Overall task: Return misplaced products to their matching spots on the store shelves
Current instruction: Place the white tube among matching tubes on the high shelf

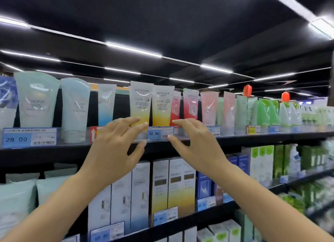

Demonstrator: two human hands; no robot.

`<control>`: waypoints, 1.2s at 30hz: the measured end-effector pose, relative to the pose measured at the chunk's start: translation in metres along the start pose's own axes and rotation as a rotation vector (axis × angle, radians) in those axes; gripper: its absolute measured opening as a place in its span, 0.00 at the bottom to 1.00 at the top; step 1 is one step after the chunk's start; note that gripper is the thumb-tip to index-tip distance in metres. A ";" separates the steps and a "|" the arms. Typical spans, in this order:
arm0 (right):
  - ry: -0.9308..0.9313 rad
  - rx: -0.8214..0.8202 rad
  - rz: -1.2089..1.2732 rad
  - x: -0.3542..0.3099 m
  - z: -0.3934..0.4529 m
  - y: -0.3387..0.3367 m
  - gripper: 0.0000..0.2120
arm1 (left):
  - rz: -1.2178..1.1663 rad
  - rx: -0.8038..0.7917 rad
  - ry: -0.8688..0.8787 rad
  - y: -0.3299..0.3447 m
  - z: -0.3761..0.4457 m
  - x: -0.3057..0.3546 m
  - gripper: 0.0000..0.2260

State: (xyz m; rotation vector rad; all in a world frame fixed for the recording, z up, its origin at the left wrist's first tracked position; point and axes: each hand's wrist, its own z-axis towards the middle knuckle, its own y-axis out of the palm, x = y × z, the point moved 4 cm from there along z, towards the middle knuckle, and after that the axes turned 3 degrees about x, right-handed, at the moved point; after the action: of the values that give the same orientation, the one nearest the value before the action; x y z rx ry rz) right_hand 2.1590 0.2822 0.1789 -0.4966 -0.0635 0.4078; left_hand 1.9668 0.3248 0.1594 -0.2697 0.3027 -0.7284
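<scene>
Two bare forearms, left hand and right hand, sleeveless as far as visible.

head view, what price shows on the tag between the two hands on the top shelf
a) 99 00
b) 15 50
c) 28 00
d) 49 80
d, the blue price tag below the yellow tubes, between the left hand and the right hand, reads 49 80.

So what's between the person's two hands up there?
In the head view, a blue 49.80 price tag sits between the left hand and right hand.
</scene>
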 end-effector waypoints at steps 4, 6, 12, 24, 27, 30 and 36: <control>0.011 0.017 -0.107 0.015 -0.053 -0.023 0.21 | -0.119 0.020 0.150 0.021 -0.011 0.049 0.18; 0.035 0.005 -0.162 0.027 -0.080 -0.036 0.21 | -0.197 0.028 0.208 0.036 -0.014 0.076 0.17; 0.192 -0.089 -0.346 0.067 -0.151 -0.094 0.21 | -0.434 0.033 0.288 0.079 -0.008 0.158 0.16; 0.381 -0.177 -0.577 0.158 -0.251 -0.252 0.21 | -0.629 -0.003 0.373 0.143 0.025 0.354 0.17; 0.397 -0.172 -0.575 0.181 -0.262 -0.280 0.21 | -0.627 -0.014 0.364 0.154 0.035 0.388 0.17; 0.364 -0.159 -0.571 0.201 -0.269 -0.294 0.21 | -0.626 -0.038 0.345 0.162 0.046 0.414 0.17; 0.372 -0.139 -0.532 0.240 -0.286 -0.311 0.21 | -0.629 -0.055 0.372 0.187 0.062 0.462 0.17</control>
State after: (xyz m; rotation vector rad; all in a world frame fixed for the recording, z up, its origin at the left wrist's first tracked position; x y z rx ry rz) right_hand 2.5376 -0.0010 0.0660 -0.6613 0.1351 -0.2142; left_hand 2.4292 0.1500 0.0707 -0.2826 0.6040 -1.3983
